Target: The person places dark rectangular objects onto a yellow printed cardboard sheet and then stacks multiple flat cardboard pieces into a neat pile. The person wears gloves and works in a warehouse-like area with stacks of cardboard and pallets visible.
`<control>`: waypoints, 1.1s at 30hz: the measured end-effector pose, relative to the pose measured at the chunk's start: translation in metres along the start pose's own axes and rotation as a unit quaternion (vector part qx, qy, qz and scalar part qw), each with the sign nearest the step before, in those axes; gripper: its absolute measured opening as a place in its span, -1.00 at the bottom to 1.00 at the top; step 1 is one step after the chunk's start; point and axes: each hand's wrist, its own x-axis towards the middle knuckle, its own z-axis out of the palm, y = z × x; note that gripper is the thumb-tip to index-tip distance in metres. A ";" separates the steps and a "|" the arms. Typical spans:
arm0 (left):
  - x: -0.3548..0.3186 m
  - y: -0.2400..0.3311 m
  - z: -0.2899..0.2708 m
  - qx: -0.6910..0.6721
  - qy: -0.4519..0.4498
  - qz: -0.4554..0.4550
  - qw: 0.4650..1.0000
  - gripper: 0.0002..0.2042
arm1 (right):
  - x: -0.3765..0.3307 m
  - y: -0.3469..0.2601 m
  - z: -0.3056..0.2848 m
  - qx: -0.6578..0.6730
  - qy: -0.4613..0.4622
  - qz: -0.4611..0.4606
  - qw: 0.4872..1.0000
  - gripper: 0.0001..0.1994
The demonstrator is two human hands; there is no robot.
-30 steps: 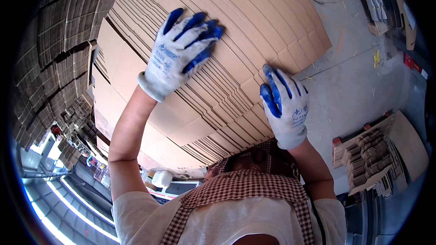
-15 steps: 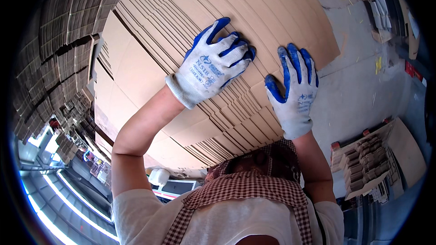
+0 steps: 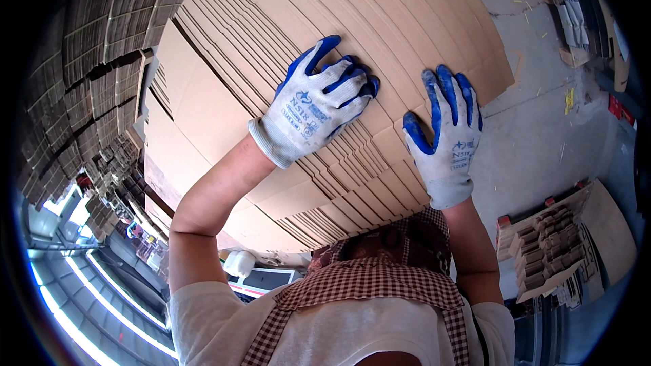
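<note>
Left hand [image 3: 314, 107] has moved nearer to right hand [image 3: 447, 132], curled on cardboard [image 3: 407, 20] at upper centre, its grip I cannot tell, the right spread wide.

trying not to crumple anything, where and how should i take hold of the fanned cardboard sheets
Probably by the right edge, coming from the right and pinching above and below: the fanned cardboard sheets end there, with floor showing beyond, and the right hand is at that edge. The left hand is over the broad, overlapping faces, which likely offer less to pinch.
</note>
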 end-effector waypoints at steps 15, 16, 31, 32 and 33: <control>-0.019 -0.060 -0.023 -0.005 -0.006 -0.129 0.992 -0.61 | -0.036 -0.006 -0.006 0.105 0.011 0.006 0.994 -0.48; -0.029 -0.061 -0.013 0.009 -0.015 -0.148 0.989 -0.58 | -0.046 -0.010 -0.015 0.164 -0.054 0.017 0.985 -0.46; -0.017 -0.052 0.002 0.020 0.007 -0.136 0.991 -0.55 | -0.117 -0.054 0.001 0.329 -0.133 0.204 0.912 -0.36; -0.016 -0.051 0.002 0.019 0.007 -0.137 0.990 -0.56 | -0.116 -0.053 0.003 0.368 -0.110 0.233 0.893 -0.37; -0.016 -0.050 0.002 0.017 0.006 -0.139 0.990 -0.56 | -0.113 -0.053 0.005 0.439 -0.095 0.273 0.851 -0.43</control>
